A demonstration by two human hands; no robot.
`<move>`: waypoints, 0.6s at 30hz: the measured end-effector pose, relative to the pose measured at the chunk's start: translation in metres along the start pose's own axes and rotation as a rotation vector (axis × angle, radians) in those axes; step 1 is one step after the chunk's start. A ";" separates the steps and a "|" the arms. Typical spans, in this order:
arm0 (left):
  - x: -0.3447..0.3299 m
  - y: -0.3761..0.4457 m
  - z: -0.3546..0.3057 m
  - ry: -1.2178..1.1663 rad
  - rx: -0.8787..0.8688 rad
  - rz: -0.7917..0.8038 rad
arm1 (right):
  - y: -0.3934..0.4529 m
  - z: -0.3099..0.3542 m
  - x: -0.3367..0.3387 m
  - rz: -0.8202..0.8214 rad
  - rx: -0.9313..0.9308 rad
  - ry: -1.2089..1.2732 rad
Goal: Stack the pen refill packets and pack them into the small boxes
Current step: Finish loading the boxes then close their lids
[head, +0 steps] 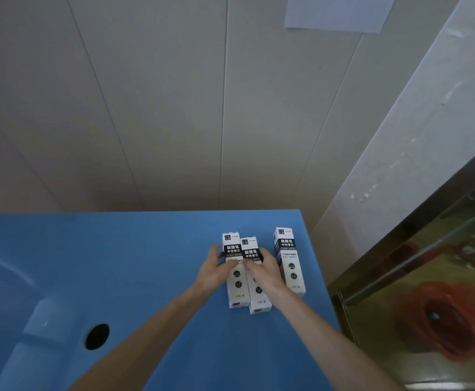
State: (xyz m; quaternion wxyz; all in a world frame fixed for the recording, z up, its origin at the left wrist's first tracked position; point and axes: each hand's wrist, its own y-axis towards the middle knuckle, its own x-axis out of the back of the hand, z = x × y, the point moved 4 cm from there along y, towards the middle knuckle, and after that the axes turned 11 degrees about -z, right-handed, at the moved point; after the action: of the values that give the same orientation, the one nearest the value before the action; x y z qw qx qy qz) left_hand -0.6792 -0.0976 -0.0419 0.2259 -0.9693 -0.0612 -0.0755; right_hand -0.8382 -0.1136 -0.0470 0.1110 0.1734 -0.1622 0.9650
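Note:
Three long white boxes with black labels lie on the blue table (146, 263), near its right edge. My left hand (216, 268) grips the left box (235, 289), thumb on its left side and fingers across its top. My right hand (264, 268) holds the middle box (259, 301), which lies tight against the left one. The right box (290, 261) lies alone, a small gap away from my right hand. No loose refill packets show.
A round black hole (97, 336) is cut in the table at the lower left. The table's right edge drops to a dark metal frame (400, 249) with a red object (451, 323) behind glass. A pale panelled wall (174, 108) rises behind the table.

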 end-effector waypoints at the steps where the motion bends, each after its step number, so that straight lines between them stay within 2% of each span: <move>1: 0.002 -0.004 -0.003 -0.029 0.027 -0.029 | -0.002 0.001 0.002 -0.001 -0.012 0.055; 7: 0.011 -0.038 -0.033 -0.238 0.043 -0.149 | -0.027 0.016 0.024 -0.054 -0.058 0.425; 11: 0.007 -0.082 -0.048 -0.262 -0.027 -0.106 | -0.062 0.029 0.041 -0.064 -0.068 0.560; 18: -0.012 -0.127 -0.033 -0.168 -0.119 -0.031 | -0.113 0.020 0.054 -0.064 0.092 0.443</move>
State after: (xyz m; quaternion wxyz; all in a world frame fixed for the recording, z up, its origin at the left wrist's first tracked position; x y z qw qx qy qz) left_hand -0.7142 -0.0002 0.0402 0.1609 -0.9828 -0.0903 -0.0011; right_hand -0.8509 -0.0083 0.0215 0.1664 -0.0329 -0.0842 0.9819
